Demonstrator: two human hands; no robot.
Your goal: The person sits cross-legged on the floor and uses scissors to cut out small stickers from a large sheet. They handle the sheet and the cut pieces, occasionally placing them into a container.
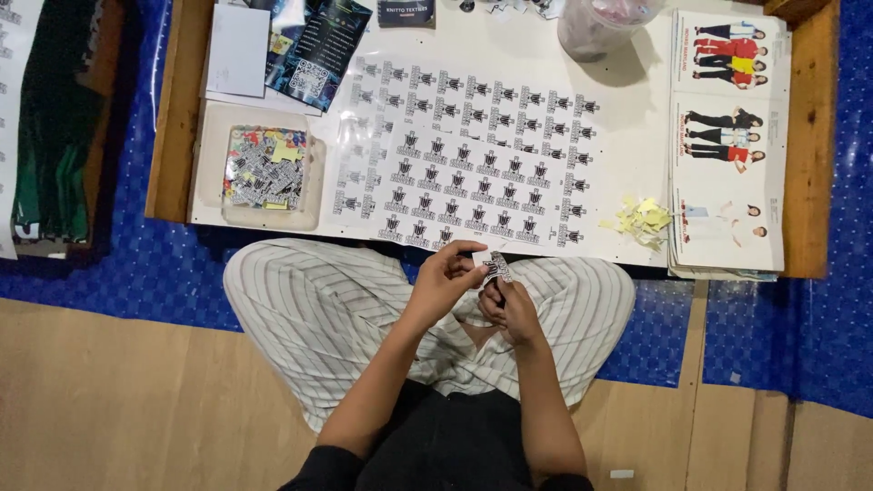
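Observation:
Both my hands meet over my lap just below the table's front edge. My left hand (446, 280) and my right hand (509, 309) pinch one small black-and-white sticker (496, 266) between their fingertips. In front of them on the table lie large sticker sheets (464, 155) printed with rows of the same small black design. A shallow pale tray (207, 155) at the left holds a heap of loose cut stickers (265, 167). A small pile of yellowish backing scraps (642, 219) lies to the right of the sheets.
The low wooden table (811, 145) stands on a blue mat (136, 273). A stack of clothing catalogue pages (727, 136) lies at the right, a clear plastic bag (600, 27) at the back, dark leaflets (318, 50) and white paper (238, 50) at back left.

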